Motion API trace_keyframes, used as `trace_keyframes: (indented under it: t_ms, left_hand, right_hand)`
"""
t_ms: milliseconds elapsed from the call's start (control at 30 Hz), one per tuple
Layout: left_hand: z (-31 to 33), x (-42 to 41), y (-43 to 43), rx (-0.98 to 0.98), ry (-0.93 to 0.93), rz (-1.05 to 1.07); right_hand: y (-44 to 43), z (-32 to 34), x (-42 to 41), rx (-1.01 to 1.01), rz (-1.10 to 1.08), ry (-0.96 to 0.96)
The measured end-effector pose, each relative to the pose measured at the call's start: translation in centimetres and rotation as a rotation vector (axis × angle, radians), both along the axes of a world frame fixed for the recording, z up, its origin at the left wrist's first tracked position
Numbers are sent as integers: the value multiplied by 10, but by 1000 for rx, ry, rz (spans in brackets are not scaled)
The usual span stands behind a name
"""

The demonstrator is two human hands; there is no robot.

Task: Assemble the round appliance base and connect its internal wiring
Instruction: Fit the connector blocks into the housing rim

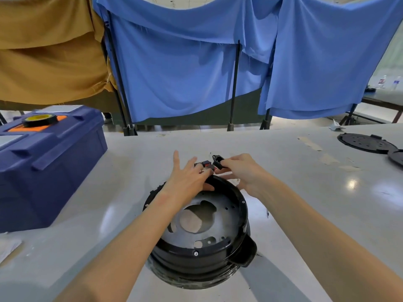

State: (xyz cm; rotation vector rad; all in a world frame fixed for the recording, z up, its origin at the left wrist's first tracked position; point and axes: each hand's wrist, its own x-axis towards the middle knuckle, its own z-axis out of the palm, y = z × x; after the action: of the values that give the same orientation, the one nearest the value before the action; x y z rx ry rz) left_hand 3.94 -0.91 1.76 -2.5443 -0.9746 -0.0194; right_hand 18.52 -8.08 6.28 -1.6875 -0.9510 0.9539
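A round black appliance base (202, 247) stands on the white table (305, 192) right in front of me, open side up, its grey metal inner plate full of holes. Just beyond its far rim my right hand (242, 171) pinches a black power socket part (218, 161). My left hand (187, 177) reaches over the rim beside it, index finger pointing away, other fingers pinching small red and black connectors (205, 164) attached to the socket. Any wires under the hands are hidden.
A dark blue plastic toolbox (43, 162) with a roll of black tape (40, 119) on its lid stands at the left. Two black round cover plates (368, 143) lie at the far right. Blue and brown cloths hang behind the table.
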Motion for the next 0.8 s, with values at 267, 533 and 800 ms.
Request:
trace_keyframes:
  t_ms: [267,533,800]
  left_hand:
    - [17,4,16,90,-31,-13]
    - [20,7,13,-119,19,-96]
    - [15,-10,19,127,-23,139]
  right_hand:
    - [-7,-3,24,30,-122,-66]
    - [-8,-12,30,1,-72,13]
    - [-6,-18,36,24,-60,-19]
